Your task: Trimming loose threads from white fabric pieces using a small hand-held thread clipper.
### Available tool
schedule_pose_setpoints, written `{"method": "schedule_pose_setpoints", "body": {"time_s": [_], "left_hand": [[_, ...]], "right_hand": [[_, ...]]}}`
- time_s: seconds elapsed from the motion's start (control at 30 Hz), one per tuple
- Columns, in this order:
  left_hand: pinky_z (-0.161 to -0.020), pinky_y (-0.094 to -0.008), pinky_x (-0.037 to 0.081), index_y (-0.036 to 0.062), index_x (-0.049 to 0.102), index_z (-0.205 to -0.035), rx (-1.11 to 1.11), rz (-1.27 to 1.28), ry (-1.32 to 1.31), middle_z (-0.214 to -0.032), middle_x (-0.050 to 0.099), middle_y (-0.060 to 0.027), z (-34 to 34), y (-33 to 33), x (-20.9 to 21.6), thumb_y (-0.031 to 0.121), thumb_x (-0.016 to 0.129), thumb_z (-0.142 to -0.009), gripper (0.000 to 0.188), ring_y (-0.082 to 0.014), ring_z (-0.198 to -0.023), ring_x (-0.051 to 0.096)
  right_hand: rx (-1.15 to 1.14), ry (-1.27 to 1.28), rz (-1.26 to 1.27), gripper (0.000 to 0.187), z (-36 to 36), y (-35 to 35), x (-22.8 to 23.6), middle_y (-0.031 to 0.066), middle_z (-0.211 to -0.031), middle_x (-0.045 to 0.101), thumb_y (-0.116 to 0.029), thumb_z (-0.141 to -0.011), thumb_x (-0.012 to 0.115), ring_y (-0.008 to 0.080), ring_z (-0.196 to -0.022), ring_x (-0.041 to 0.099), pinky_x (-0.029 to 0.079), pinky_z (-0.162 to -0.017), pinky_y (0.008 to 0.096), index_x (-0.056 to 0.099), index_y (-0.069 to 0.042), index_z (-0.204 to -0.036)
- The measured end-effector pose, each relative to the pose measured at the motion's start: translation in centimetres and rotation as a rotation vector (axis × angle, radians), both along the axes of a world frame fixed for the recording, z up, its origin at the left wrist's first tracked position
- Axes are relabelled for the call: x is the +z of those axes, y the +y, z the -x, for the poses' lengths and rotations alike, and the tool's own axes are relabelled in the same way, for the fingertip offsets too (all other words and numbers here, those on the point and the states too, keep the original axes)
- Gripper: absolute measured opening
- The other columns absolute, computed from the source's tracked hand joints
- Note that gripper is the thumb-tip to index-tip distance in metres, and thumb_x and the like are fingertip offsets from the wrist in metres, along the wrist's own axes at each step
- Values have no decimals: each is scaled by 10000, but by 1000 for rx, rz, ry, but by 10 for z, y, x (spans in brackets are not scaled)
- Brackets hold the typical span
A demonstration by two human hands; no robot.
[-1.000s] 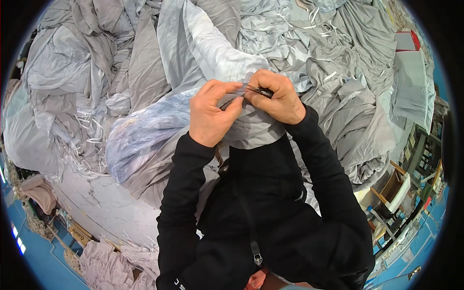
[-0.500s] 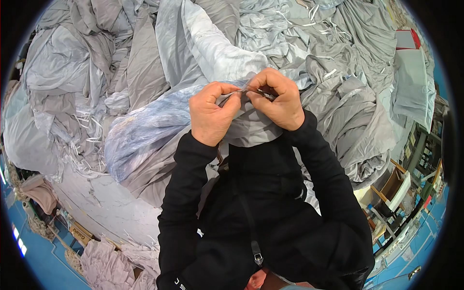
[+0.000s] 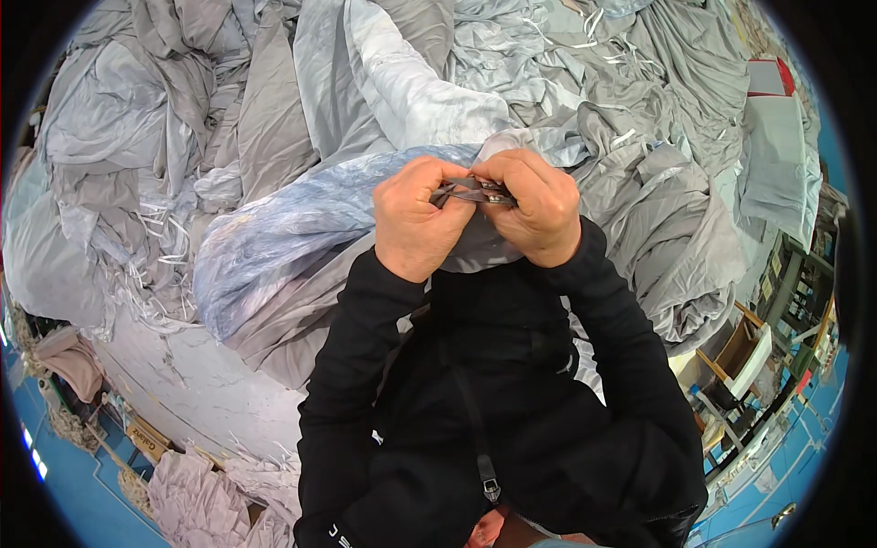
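Note:
Both my hands are raised in front of my chest, with fingertips pinched close together. My left hand [image 3: 422, 217] is closed on an edge of grey fabric [image 3: 484, 248]. Beside it, my right hand [image 3: 534, 206] is closed at the same edge. A narrow dark strip with small shiny parts [image 3: 482, 191] spans the gap between the fingers; its kind is too small to make out. From the hands the cloth hangs down toward my lap. Its blue-and-white patterned side [image 3: 301, 215] spreads to the left over the table.
Heaps of crumpled grey and pale blue fabric [image 3: 667, 196] cover most of the white marbled table [image 3: 183, 374]. White ties [image 3: 169, 242] lie among the folds. A wooden drawer [image 3: 742, 352] is at the right, and pinkish cloth [image 3: 196, 502] lies at the lower left.
My hands have shifted slightly right and down and come closer together. More of the dark strip shows between my fingers. The patterned cloth has been drawn along a little.

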State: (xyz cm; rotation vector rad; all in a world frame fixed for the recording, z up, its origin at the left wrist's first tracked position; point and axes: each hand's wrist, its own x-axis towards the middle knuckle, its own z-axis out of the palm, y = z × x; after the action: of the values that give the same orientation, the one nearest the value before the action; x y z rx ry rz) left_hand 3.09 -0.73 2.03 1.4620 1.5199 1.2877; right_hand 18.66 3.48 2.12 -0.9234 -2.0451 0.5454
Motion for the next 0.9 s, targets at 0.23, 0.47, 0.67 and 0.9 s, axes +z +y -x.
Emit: {"method": "schedule_pose_setpoints", "body": {"time_s": [0.23, 0.47, 0.67, 0.9], "left_hand": [[-546, -283, 469, -3, 664, -807, -3, 30, -22, -723, 645, -88, -2, -2, -3, 21, 713, -719, 104, -172, -600, 614], [-599, -260, 478, -23, 679, -820, 1, 98, -156, -763, 673, -100, -1, -3, -7, 26, 695, -769, 72, -148, -644, 624], [-629, -230, 461, -16, 704, -853, 11, 286, -274, -774, 682, -47, 1, -4, 0, 55, 695, -817, 80, -93, -698, 607], [-587, -201, 437, -12, 711, -866, 26, 346, -352, -765, 674, 1, 3, -7, -6, 68, 691, -839, 86, -33, -655, 559]], "right_hand": [[-13, 8, -1, 254, 0, -1, 0, 77, -733, 633, 43, -594, 757, 234, -597, 619, 482, -522, 292, 627, -35, -797], [-47, 51, 142, 175, -8, 2, -2, 68, -700, 609, 19, -661, 703, 184, -565, 581, 456, -529, 272, 622, -40, -804], [-225, 163, 340, 65, -24, 7, -14, -15, -716, 623, 0, -794, 655, 58, -582, 544, 439, -544, 216, 625, 1, -852], [-393, 790, 658, 46, -60, 48, -26, -8, -742, 610, -39, -890, 621, 26, -540, 463, 348, -484, 192, 630, 1, -909]]}}
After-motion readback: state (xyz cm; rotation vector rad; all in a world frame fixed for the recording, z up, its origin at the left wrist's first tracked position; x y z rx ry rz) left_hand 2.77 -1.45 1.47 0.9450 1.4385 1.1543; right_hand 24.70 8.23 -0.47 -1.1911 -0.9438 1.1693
